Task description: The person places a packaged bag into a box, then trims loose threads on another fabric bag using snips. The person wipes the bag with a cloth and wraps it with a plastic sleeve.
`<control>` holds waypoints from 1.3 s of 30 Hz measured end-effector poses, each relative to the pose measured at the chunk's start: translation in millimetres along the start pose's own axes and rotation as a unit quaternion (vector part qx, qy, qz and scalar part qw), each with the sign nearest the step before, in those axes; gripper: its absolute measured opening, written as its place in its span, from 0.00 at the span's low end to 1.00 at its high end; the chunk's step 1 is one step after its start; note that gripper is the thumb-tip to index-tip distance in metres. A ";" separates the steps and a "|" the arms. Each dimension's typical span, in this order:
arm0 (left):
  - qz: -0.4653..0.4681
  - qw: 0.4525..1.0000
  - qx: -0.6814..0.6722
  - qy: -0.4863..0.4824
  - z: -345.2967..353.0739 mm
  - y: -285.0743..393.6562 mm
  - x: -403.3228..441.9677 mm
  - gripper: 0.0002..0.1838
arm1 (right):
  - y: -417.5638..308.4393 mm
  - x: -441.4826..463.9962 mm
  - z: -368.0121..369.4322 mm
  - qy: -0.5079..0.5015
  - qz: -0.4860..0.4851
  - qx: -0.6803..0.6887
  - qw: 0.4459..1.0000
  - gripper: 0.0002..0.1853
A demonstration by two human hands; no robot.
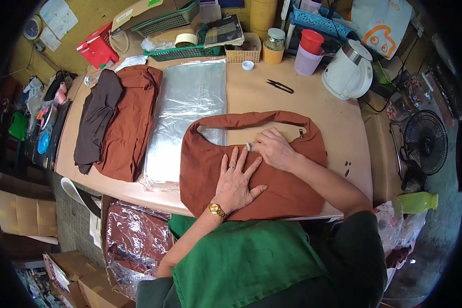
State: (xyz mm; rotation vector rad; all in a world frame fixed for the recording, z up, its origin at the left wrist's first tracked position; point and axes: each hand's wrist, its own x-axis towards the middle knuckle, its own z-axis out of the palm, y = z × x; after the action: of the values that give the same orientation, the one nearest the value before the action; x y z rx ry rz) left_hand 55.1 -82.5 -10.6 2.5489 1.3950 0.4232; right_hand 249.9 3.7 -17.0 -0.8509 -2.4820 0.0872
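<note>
A rust-brown fabric shoulder bag (287, 192) lies flat at the table's front edge, its strap looped toward the back. My left hand (235, 180) rests flat on the bag with fingers spread. Beside those fingertips, my right hand (273, 149) is closed around a small whitish piece (250, 146), pressed against the bag's upper edge. What that piece is, I cannot make out. A zipper pull (301, 133) shows at the right end of the bag's opening.
Clear plastic sleeves (190, 113) lie left of the bag, then folded brown bags (131, 123) and a darker one (98, 120). Black thread snips (280, 86) and a white kettle (348, 69) stand farther back. A carton (138, 241) of wrapped bags sits below the table.
</note>
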 end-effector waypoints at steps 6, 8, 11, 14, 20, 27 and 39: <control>-0.003 1.000 -0.007 0.008 0.2 -2.6 0.7 0.42 | 3.3 3.6 3.9 0.011 -0.034 -0.027 0.999 0.05; 0.004 1.000 -0.006 -0.017 -0.9 -2.0 0.9 0.42 | 7.6 -0.3 1.6 0.019 -0.046 -0.057 0.997 0.07; -0.004 1.000 -0.001 -0.017 0.2 -2.5 1.0 0.43 | -0.8 12.2 8.5 0.017 -0.051 -0.075 0.996 0.06; -0.012 1.000 -0.003 -0.015 2.9 -2.1 0.9 0.43 | -3.5 10.6 4.1 0.009 -0.046 -0.071 0.996 0.06; -0.004 1.000 -0.007 -0.007 1.2 -3.3 1.5 0.42 | 3.7 8.2 -1.5 -0.007 -0.061 -0.100 0.993 0.08; -0.007 1.000 -0.016 0.003 3.3 -4.2 0.6 0.42 | 4.5 3.5 -5.2 -0.021 -0.062 -0.099 0.993 0.07; -0.008 1.000 -0.024 0.009 2.8 -4.9 0.6 0.43 | 4.8 -9.0 -21.1 -0.053 0.066 -0.124 0.989 0.06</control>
State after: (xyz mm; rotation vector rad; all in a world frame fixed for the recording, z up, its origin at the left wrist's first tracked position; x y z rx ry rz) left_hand 52.5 -79.6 -14.6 2.5005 1.3932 0.4721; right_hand 268.9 0.1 -3.7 -1.1420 -2.5684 -0.1384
